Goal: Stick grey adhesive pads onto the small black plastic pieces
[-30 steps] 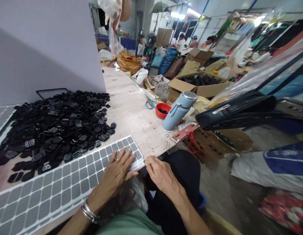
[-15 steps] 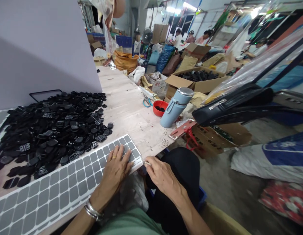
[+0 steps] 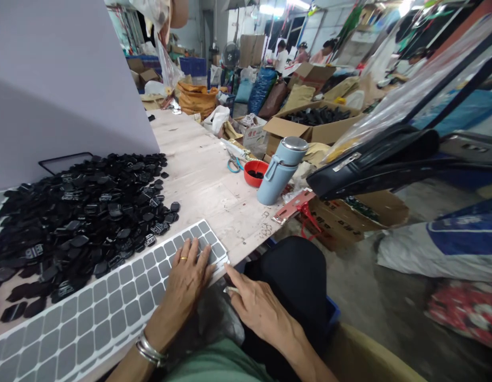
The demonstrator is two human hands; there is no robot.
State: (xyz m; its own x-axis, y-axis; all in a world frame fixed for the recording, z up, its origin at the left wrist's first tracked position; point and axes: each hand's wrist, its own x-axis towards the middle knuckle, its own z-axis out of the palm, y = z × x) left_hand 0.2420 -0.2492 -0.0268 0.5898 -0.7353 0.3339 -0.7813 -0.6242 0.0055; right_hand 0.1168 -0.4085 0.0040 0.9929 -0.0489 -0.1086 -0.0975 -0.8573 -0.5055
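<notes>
My left hand (image 3: pixel 189 276) lies flat on a long white sheet of grey rounded stickers (image 3: pixel 122 281), near its right end. Its fingers are stretched out, and more sheets show under the top one. At the table's front edge, my right hand (image 3: pixel 260 305) has its index finger pointed at the sheet's near right corner. A small thin pale thing (image 3: pixel 230 289) sticks out between its thumb and curled fingers; what it is I cannot make out. Behind the sheet spreads a heap of flat black pieces (image 3: pixel 90 212), some with pale markings.
Right of the sheets stand a blue flask (image 3: pixel 281 170), a red bowl (image 3: pixel 254 174) with black pieces, and blue-handled scissors (image 3: pixel 234 164). A red metal bracket (image 3: pixel 296 206) sits on the table edge. A black bag (image 3: pixel 357 164) hangs at right; a pale panel (image 3: pixel 63 79) rises at left.
My right index finger has straightened towards the sheet's corner, and the small pale thing now shows lower, beside the thumb. My left hand stays flat on the sheet. The view has shifted slightly.
</notes>
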